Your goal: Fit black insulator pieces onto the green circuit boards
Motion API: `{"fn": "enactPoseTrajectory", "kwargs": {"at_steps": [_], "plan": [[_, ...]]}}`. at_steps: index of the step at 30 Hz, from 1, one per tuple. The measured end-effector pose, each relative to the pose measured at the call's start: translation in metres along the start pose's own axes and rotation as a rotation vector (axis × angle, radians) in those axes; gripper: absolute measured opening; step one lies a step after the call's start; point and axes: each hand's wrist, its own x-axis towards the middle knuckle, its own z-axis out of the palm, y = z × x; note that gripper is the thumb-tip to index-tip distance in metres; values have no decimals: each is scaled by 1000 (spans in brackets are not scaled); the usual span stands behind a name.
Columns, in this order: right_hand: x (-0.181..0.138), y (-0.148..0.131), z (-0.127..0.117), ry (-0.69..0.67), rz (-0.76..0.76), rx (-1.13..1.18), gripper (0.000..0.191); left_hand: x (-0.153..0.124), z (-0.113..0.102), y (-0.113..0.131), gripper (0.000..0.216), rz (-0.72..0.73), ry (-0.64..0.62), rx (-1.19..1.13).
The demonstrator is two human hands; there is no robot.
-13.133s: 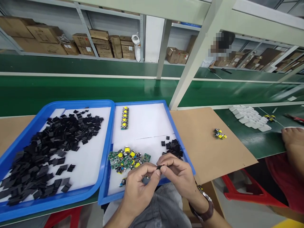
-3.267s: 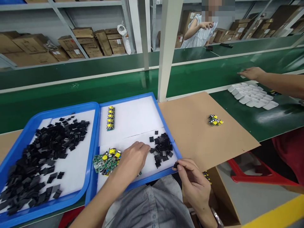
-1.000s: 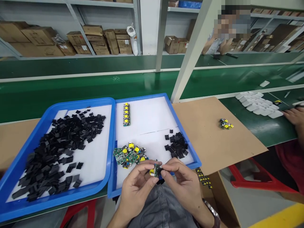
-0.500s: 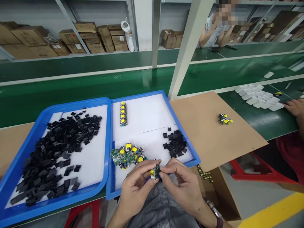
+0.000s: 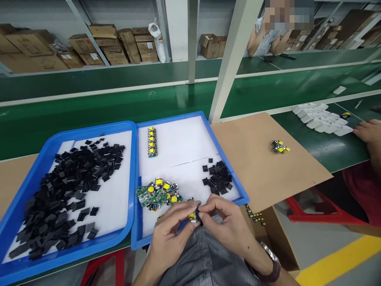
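My left hand pinches a small circuit board with a yellow component, held above my lap at the tray's front edge. My right hand is closed against the other side of this board, thumb and index finger touching it. A dark bit shows by the right fingertips; whether it is a separate black piece I cannot tell. Just beyond the left hand lies a heap of similar boards. Small black folded pieces are piled beyond the right hand. Farther back, several boards stand in a neat row.
A second blue tray on the left bears a large heap of black pieces. Brown cardboard on the right carries a few boards. White containers and another person's hand are farther right.
Both hands have drawn slightly closer together around the board, and the right fingers now cover more of it. The view has shifted a little.
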Motion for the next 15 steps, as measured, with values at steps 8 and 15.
{"fn": "enactPoseTrajectory", "kwargs": {"at_steps": [8, 15], "plan": [[5, 6, 0, -6, 105, 287, 11, -2, 8, 4, 53, 110, 60, 294], [-10, 11, 2, 81, -36, 268, 32, -2, 18, 14, 51, 62, 168, 421]]}}
